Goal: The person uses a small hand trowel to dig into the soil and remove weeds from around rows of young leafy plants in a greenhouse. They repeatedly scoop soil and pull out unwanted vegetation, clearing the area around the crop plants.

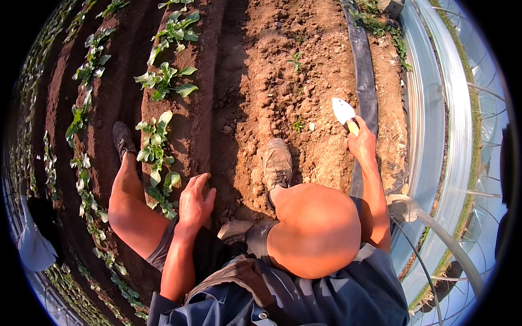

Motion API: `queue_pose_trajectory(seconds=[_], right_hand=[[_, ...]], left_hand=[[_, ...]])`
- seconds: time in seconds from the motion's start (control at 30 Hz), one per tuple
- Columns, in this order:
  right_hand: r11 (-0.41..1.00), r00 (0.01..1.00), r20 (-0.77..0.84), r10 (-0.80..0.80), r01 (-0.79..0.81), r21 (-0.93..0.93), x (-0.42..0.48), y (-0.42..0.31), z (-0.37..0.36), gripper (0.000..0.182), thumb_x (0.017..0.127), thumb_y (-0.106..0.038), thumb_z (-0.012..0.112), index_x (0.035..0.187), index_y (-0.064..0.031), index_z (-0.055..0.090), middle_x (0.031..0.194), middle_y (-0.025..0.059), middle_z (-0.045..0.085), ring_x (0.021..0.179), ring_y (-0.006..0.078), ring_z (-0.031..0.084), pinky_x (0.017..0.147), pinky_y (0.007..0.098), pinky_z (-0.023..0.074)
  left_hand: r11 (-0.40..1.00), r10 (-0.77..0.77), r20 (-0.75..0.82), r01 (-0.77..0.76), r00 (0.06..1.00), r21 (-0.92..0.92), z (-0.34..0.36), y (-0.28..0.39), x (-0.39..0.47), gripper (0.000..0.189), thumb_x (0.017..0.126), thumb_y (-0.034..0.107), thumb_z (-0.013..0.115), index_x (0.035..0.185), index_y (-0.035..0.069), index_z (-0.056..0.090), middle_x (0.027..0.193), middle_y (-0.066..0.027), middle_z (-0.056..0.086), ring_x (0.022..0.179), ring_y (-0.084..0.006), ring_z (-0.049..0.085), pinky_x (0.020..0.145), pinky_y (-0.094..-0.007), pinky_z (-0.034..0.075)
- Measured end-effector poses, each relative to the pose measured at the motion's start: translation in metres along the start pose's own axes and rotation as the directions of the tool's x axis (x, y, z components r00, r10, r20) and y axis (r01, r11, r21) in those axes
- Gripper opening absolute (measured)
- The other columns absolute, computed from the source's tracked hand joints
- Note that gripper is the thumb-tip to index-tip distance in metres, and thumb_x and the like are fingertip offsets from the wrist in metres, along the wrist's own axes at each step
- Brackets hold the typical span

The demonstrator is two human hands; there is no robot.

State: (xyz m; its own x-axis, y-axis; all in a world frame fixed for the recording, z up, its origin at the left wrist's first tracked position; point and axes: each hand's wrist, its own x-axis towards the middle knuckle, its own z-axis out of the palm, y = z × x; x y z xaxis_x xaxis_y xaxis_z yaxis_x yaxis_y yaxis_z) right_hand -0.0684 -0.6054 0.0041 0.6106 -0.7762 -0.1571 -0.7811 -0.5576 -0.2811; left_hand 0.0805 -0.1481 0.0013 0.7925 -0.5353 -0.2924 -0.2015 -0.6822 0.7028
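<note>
My right hand is closed around the yellow handle of a hand trowel. The trowel's pale metal blade points up and to the left, over loose soil beside a dark flat hose. My left hand holds nothing, and its fingers are a little apart. It hovers near a row of leafy green plants growing on a soil ridge. Between the two hands, my brown shoe rests on crumbly reddish soil. A small green weed stands in that soil.
Another small weed grows farther up the bed. Clear plastic sheeting and curved poles line the right side. My other shoe is in a furrow between plant rows. A person in a light top is at the far left.
</note>
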Motion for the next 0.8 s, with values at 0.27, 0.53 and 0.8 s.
queue_pose_trajectory(seconds=[0.27, 0.53, 0.8], right_hand=[[0.977, 0.96, -0.183, 0.211, -0.215, -0.001, 0.067, 0.084, 0.068, 0.029, 0.083, -0.025, 0.07, 0.102, -0.0068, 0.057, 0.094, 0.024, 0.07, 0.091, 0.0464, 0.067, 0.078, 0.0536, 0.0512], [0.964, 0.911, -0.338, 0.237, -0.263, -0.032, 0.075, 0.089, 0.096, 0.028, 0.079, -0.024, 0.071, 0.099, -0.01, 0.058, 0.087, 0.018, 0.069, 0.081, 0.044, 0.067, 0.068, 0.0539, 0.0512], [0.972, 0.878, -0.428, 0.215, -0.233, 0.011, 0.073, 0.089, 0.102, 0.025, 0.078, -0.019, 0.07, 0.1, -0.01, 0.061, 0.082, 0.0185, 0.067, 0.076, 0.0444, 0.065, 0.065, 0.052, 0.0503]], left_hand=[[0.999, 0.007, 0.12, -0.001, 0.993, -0.052, 0.041, 0.015, 0.062, 0.038, 0.083, 0.005, 0.073, 0.12, 0.001, 0.066, 0.103, -0.016, 0.068, 0.083, -0.0302, 0.067, 0.075, -0.038, 0.056], [0.937, 0.338, 0.199, -0.349, 0.92, 0.019, 0.169, 0.078, 0.262, 0.025, 0.089, 0.017, 0.069, 0.11, 0.006, 0.074, 0.104, -0.0172, 0.07, 0.092, -0.0368, 0.069, 0.081, -0.0456, 0.056], [0.866, 0.338, 0.311, -0.422, 0.888, 0.267, 0.273, 0.112, 0.36, 0.031, 0.087, 0.021, 0.072, 0.117, 0.015, 0.071, 0.108, -0.0136, 0.067, 0.097, -0.0341, 0.067, 0.083, -0.0446, 0.055]])
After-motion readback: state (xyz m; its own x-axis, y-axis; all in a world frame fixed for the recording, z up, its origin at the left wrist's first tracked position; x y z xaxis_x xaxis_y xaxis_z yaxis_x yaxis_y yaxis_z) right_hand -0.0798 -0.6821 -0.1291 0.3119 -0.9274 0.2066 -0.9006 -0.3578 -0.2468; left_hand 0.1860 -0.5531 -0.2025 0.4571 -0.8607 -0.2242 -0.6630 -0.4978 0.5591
